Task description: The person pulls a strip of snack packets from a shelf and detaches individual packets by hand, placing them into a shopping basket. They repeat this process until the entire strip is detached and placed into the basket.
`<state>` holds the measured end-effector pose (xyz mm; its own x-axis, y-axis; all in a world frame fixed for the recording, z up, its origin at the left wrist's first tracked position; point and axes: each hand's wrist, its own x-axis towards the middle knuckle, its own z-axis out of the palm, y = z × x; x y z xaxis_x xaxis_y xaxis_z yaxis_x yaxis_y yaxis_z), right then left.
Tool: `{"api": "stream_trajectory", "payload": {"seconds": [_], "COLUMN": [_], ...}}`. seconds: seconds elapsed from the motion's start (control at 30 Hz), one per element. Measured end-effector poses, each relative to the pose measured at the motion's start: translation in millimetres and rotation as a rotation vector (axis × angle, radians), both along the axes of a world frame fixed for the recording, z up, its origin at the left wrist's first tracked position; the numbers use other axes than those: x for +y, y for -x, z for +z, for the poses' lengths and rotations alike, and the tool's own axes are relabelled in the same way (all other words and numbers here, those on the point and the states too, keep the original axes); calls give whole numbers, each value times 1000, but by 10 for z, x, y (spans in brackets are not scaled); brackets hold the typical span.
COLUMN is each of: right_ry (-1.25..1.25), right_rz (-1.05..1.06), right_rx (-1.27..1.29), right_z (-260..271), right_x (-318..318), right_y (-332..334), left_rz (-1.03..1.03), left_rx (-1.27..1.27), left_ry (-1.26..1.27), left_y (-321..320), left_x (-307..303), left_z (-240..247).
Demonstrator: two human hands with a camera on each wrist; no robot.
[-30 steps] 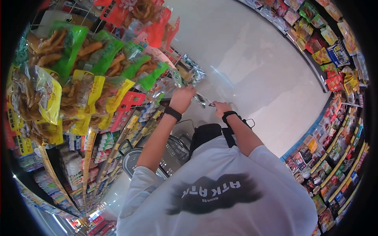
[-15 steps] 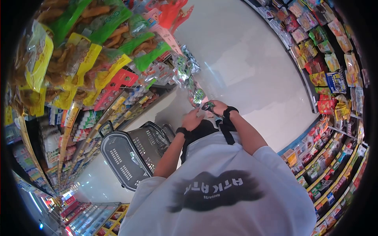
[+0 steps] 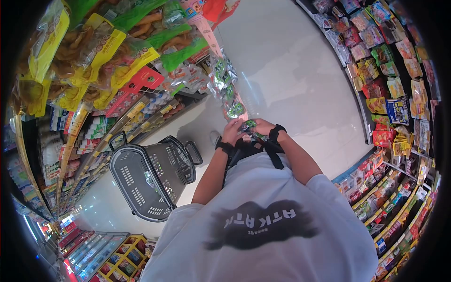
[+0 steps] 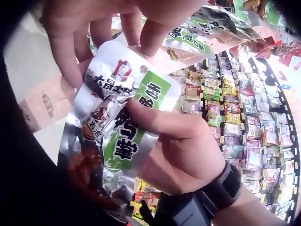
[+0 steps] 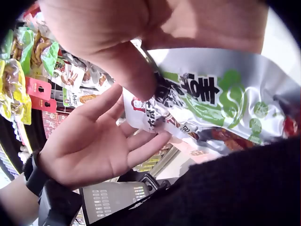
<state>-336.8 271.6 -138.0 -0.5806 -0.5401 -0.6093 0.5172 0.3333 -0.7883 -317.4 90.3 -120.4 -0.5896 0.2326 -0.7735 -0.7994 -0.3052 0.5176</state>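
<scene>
So the silver snack packet (image 4: 117, 127) wasn't in the basket (image 3: 141, 192) yet, just held up beside it, right hand (image 4: 183, 150) pinching it, left hand (image 5: 94, 141) open-fingered against it.

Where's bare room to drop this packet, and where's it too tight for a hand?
Bare floor runs between the hanging snack rack and the right shelves. The basket, left of the packet, shows bare mesh inside. Rack and shelves are packed tight.
</scene>
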Motion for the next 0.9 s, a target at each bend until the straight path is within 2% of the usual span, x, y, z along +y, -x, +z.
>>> {"api": "stream_trajectory", "payload": {"seconds": [0.2,0.3,0.4,0.5,0.6,0.9], "right_ry": [42,58,-261,-392,-470,-465], "right_rz": [-189,-290,-290,-317,-359,-424], "right_rx": [-130,10,145,299,312,350], "right_z": [54,29,262,344,440,468], "right_x": [31,-6,-35,-58,-93,-172], "right_y": [-84,-141,-137,-125,-76,-26], "left_rz": [42,65,93,104,102,117], "left_rx": [-9,-16,-43,-78,-40,-34], "left_ry": [40,19,1,-15,-23,-36], "left_y": [13,30,39,39,22,6], "left_x": [36,57,78,101,114,139], "left_z": [15,35,4,-8,-53,-75]}}
